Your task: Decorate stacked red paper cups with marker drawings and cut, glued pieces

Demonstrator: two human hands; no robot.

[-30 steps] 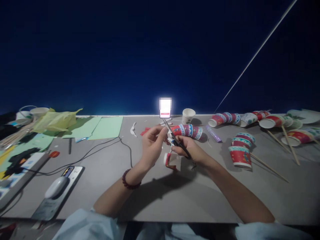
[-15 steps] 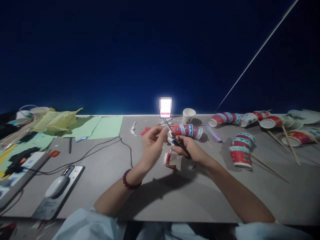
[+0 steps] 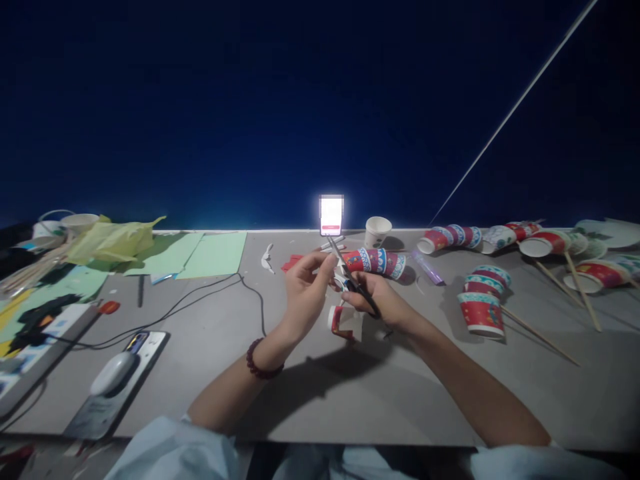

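My right hand is closed round the dark handles of a pair of scissors, whose blades point up and away to the left. Close beside the blades, my left hand has its thumb and fingers pinched on a small whitish piece, too small to make out well. Below both hands lies a cut piece of red and white paper cup. Just behind my right hand rests a row of stacked patterned cups. Some red paper is partly hidden behind my left hand.
A lit phone stands at the back, near a white cup. Stacked cups with sticks lie right, beyond a purple tube. At left are green paper, a cable, a power strip and a phone with a white case.
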